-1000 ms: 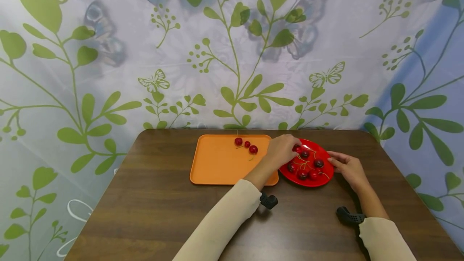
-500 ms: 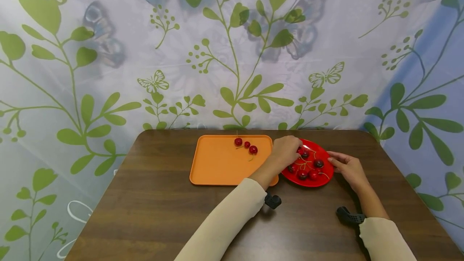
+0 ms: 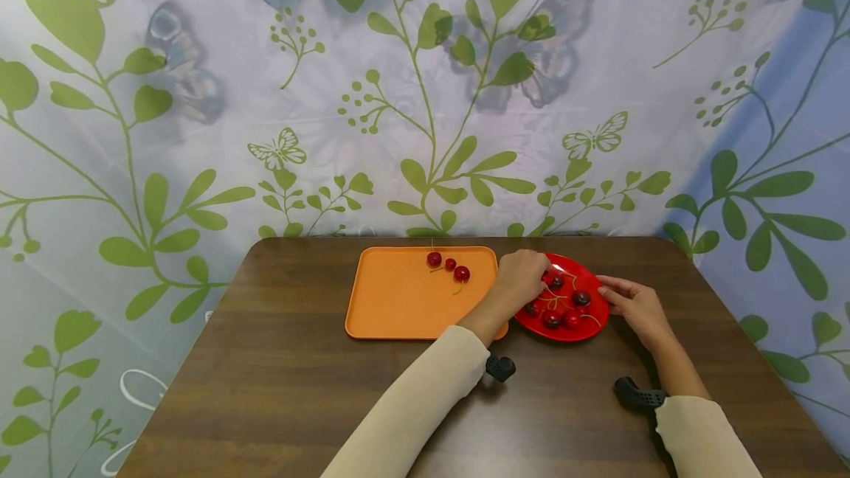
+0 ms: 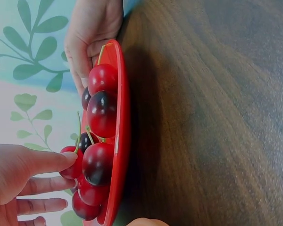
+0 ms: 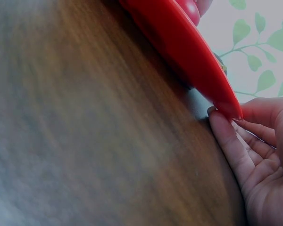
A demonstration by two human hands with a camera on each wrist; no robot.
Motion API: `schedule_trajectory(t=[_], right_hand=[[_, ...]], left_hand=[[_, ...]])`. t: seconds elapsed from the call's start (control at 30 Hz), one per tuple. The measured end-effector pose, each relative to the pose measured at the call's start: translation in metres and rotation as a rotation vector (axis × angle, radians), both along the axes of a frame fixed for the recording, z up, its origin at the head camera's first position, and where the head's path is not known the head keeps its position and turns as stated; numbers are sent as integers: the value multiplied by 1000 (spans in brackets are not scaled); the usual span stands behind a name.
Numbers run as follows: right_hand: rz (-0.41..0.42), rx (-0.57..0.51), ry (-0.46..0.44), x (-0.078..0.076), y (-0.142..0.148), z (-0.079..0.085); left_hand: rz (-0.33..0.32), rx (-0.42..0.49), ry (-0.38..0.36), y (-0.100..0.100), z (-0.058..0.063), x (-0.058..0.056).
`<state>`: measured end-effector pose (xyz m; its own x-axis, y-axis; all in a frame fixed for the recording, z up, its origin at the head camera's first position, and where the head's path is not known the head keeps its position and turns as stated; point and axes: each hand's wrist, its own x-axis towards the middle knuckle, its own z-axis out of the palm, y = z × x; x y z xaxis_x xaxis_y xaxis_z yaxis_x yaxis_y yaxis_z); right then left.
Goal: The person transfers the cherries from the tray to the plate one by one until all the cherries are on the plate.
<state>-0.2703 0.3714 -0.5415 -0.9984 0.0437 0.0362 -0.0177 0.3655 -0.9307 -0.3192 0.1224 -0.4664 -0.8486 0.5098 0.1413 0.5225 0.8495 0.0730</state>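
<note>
A red plate [image 3: 587, 330] holds several red and dark cherries [image 3: 552, 318], some with green stems. My left hand [image 3: 520, 279] reaches over the plate's left side; its fingertips are partly hidden from the head view. In the left wrist view, the thumb and forefinger pinch a red cherry [image 4: 70, 168] with an upright stem, beside the other cherries on the plate. At the plate's right edge, my right hand [image 3: 639, 310] grips the rim. The right wrist view shows its thumb and fingers on either side of the rim [image 5: 228, 106].
Left of the plate lies an orange tray [image 3: 392, 301], partly behind my left forearm. Three cherries [image 3: 461, 274] sit near its back right corner. Both stand on a brown wooden table [image 3: 279, 389], with a leaf-patterned cloth [image 3: 372, 190] behind its far edge.
My left hand has shifted slightly right over the plate, its fingertips staying among the cherries. The right hand keeps its place on the rim. The head view has shifted a little.
</note>
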Motion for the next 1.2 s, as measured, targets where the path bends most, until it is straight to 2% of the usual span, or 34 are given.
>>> schedule_trajectory(t=[0.43,0.63,0.8,1.03,1.2], right_hand=[[-7,6,-6,-1,-1,2],[-17,28,-20,-1,-1,1],[-26,47,-33,-1,-1,1],[-20,38,-28,-1,-2,1],[-27,52,-36,-1,-2,1]], left_hand=[[18,-4,18,1,-6,-3],[14,-3,11,1,-6,0],[0,13,35,-1,-3,4],[1,64,83,-13,8,14],[11,117,107,-29,8,16]])
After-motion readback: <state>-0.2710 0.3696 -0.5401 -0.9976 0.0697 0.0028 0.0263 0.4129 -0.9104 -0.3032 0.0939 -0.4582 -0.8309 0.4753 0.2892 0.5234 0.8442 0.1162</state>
